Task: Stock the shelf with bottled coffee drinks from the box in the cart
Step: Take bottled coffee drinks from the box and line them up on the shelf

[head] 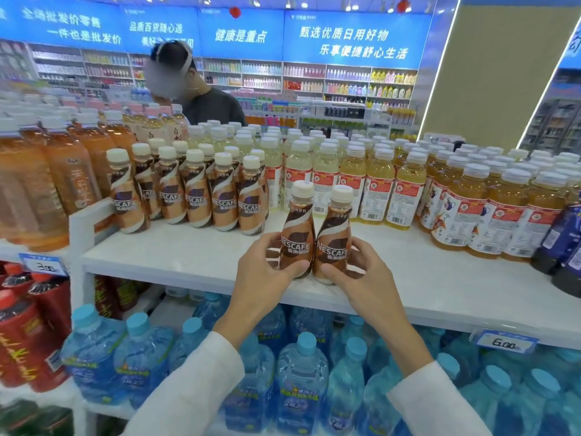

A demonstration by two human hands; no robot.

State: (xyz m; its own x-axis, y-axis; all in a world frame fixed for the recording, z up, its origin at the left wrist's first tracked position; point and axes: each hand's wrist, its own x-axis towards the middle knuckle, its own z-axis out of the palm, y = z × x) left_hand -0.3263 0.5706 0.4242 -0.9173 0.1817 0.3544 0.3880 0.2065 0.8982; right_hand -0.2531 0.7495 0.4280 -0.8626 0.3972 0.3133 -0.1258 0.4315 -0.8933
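Two brown Nescafe coffee bottles with cream caps stand upright side by side near the front edge of the white shelf [188, 256]. My left hand [267, 272] grips the left bottle [297, 228] around its lower body. My right hand [361, 272] grips the right bottle [333, 234] the same way. A row of several matching coffee bottles [195, 193] stands further back on the shelf to the left. The box and the cart are out of view.
Pale yellow drink bottles [355, 180] fill the shelf behind and to the right, and amber tea bottles [63, 171] fill the left. Large blue-capped water bottles [301, 372] sit on the shelf below. A person [195, 96] stands behind the display.
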